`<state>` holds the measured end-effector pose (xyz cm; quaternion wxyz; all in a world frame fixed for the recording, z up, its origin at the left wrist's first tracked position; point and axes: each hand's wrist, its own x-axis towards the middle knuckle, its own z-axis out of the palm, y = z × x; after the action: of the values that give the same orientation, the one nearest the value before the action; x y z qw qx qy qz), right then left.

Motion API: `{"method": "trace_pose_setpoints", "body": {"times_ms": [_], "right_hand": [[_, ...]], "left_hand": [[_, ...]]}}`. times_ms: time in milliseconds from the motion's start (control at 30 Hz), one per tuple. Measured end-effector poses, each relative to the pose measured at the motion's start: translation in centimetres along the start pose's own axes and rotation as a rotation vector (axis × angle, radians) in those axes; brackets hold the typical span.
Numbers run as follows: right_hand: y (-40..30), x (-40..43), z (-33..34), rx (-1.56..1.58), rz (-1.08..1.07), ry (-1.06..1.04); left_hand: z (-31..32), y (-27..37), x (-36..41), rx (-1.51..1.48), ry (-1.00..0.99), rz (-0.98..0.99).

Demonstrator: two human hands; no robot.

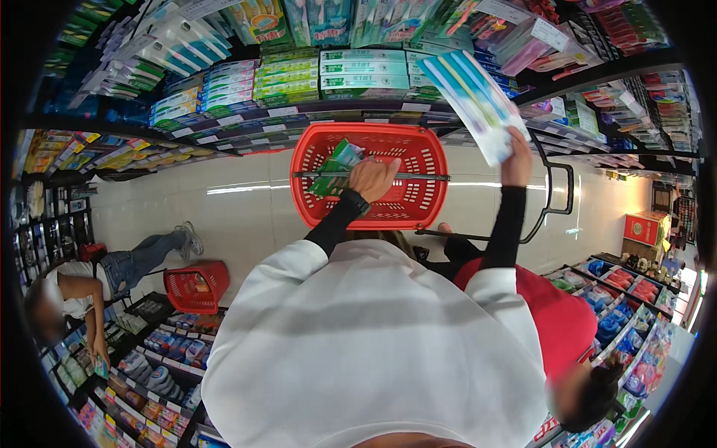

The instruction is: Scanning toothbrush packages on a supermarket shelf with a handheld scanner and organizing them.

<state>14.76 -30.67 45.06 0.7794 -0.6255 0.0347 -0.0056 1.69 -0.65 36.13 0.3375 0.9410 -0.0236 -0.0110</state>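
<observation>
A red plastic shopping basket point(436, 208) with slotted walls is held in front of my body. My left hand point(372, 178), with a dark watch at the wrist, grips its dark carrying handle point(423, 176). Inside, under and beside that hand, lies a green packet point(336, 168) with a shiny wrapper. Out to the right, my right hand point(517, 154) holds a flat multipack of toothbrushes point(468, 101) by its lower white end. The pack has teal, purple and yellow-green stripes and is raised, tilted, before the toothpaste shelf.
Stacked toothpaste boxes point(364, 70) fill the shelf ahead, below hanging toothbrush packs point(319, 22). A black pull handle point(560, 187) stands at the right. A person in red point(554, 319) is close on my right. Another person point(106, 274) reaches to a low shelf at left, near a red basket point(196, 285).
</observation>
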Motion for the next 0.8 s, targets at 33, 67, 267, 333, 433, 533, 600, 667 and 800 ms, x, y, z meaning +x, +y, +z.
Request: {"method": "trace_pose_setpoints", "body": {"times_ms": [33, 67, 267, 333, 433, 533, 600, 667, 800], "right_hand": [[2.5, 1.5, 0.8, 0.093, 0.043, 0.055], [4.6, 2.9, 1.5, 0.062, 0.067, 0.096], [11.9, 9.0, 4.7, 0.174, 0.216, 0.124], [11.9, 9.4, 5.1, 0.209, 0.282, 0.008], [10.8, 6.4, 4.8, -0.221, 0.178, 0.088], [10.1, -1.3, 3.8, -0.487, -0.534, 0.399], [10.3, -7.8, 3.4, -0.648, -0.514, 0.305], [12.6, -13.2, 4.8, -0.742, -0.342, -0.017], [19.7, -16.7, 9.3, -0.977, -0.21, -0.804]], "left_hand": [[0.0, 0.0, 0.1, 0.027, -0.02, 0.013], [0.1, 0.0, 0.2, 0.035, -0.018, 0.004], [0.4, 0.8, -0.5, 0.045, 0.039, -0.031], [0.4, 1.2, -0.8, 0.037, 0.039, -0.048], [0.6, 1.5, -1.0, 0.042, 0.054, -0.057], [0.7, 1.5, -0.8, 0.029, 0.06, -0.089], [0.7, 1.7, -0.5, 0.006, 0.027, -0.086], [0.7, 2.3, -0.6, -0.014, 0.029, -0.089], [0.6, 4.1, -0.5, -0.02, 0.051, -0.084]]}}
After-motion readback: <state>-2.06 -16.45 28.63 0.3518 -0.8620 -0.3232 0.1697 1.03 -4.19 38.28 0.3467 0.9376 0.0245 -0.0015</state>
